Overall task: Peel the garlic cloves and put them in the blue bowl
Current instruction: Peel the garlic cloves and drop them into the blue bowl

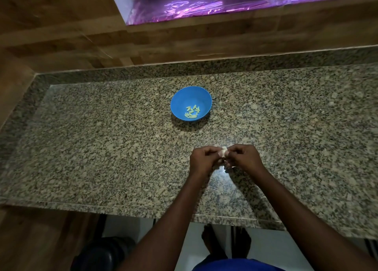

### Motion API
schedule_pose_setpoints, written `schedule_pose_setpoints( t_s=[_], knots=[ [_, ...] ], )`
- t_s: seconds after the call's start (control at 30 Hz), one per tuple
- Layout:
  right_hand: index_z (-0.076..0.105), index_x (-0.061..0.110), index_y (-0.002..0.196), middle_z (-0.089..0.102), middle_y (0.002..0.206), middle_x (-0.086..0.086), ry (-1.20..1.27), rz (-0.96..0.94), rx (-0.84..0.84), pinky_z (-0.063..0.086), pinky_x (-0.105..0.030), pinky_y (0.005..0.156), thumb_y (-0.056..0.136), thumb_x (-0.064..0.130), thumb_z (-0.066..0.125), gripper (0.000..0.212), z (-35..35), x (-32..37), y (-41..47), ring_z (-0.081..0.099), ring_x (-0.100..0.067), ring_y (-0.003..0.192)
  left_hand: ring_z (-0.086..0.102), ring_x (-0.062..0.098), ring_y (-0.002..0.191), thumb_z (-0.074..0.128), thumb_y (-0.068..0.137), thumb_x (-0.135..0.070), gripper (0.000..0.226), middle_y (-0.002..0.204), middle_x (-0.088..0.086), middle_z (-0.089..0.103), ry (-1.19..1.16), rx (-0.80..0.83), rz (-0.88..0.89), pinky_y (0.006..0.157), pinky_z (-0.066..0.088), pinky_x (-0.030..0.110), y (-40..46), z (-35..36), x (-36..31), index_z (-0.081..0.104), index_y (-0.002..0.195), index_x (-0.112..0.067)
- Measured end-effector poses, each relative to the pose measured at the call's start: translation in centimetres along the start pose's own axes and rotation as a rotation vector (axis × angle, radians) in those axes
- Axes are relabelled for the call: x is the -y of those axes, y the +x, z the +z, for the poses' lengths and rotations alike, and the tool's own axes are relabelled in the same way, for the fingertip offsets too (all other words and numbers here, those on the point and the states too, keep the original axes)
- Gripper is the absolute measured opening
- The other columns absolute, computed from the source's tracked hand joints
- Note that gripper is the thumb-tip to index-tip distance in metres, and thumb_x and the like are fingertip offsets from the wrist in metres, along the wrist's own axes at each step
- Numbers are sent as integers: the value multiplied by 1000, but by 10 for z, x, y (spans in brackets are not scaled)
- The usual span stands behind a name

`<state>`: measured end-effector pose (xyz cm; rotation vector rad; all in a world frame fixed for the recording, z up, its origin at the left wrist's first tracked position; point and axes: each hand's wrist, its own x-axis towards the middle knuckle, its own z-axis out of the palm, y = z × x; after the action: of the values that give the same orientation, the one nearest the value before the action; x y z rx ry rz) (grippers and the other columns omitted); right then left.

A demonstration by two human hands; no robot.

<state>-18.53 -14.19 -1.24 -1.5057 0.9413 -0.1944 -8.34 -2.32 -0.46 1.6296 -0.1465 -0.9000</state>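
We are pinching the garlic (223, 152) between our left hand (201, 160) and right hand (244, 158), both grips clamped on it above the table (102, 148). The blue bowl (191, 103), already holding peeled cloves (192, 112), is sitting straight ahead, slightly nearer our left hand.

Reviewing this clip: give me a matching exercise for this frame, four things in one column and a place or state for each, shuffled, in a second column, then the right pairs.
Things
1. blue bowl
2. peeled garlic cloves
3. garlic
4. granite counter

Places or states
A. held between the left hand and the right hand
B. lying at the bottom of the bowl
C. standing on the counter beyond the hands
D. bearing the bowl, speckled in tan and black

Pairs: 1-C, 2-B, 3-A, 4-D
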Motion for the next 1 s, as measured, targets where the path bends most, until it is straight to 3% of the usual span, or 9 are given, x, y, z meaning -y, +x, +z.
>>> schedule_pose_setpoints(
  t_s=[0.1,0.23,0.4,0.57,0.67,0.8,0.9,1.0],
  knots=[
    [76,9,76,72,64,-17,-8,-25,-6,61,-57,68,85,14,79,10,0,3,-3,71,-40,63,70,16,68,86,78,-10,18,84,16,77,88,-17,15,68,61,33,1,1,-1,78,91,0],
    [74,-5,85,70,69,-25,102,44,11,61,-57,71,91,2,69,10,-4,8,-4,68,-35,64,67,20,69,82,83,-11,12,85,17,76,109,-12,-7,73,59,39,2,0,-2,77,91,-2],
    [70,-14,91,69,68,-21,159,98,8,61,-35,60,91,-2,68,12,-5,16,-5,64,-27,56,73,23,76,82,82,-14,12,83,12,77,179,21,79,75,62,38,-1,-2,-7,76,89,-6],
    [69,-12,87,69,70,-21,189,168,13,61,-30,55,87,-10,66,4,-4,19,-4,65,-23,54,75,20,74,82,79,-9,10,77,8,76,303,21,153,69,62,33,-3,-2,-9,75,85,-7],
    [71,-11,87,70,74,-26,174,199,32,58,-29,53,85,-8,67,5,-7,20,1,67,-26,56,74,26,75,81,79,-1,9,80,15,76,199,33,75,73,63,35,-1,-2,-10,75,85,-4],
    [72,-5,78,68,67,-21,150,207,22,55,-28,53,81,-4,68,5,-8,26,5,63,-24,53,70,26,69,78,81,5,10,76,16,73,81,57,-25,66,62,30,-1,1,-19,72,83,-2],
    [66,0,73,63,64,-17,188,257,16,48,-26,51,80,0,64,7,-7,34,3,56,-22,50,68,22,64,79,80,3,9,71,11,72,68,74,-49,64,60,27,0,3,-23,73,83,-2],
    [58,5,66,55,55,-11,224,323,-30,38,-21,45,76,-1,59,12,-5,43,1,49,-19,45,69,26,71,79,80,3,9,76,16,72,34,100,-46,67,61,29,0,7,-24,73,86,1]
  ],
)
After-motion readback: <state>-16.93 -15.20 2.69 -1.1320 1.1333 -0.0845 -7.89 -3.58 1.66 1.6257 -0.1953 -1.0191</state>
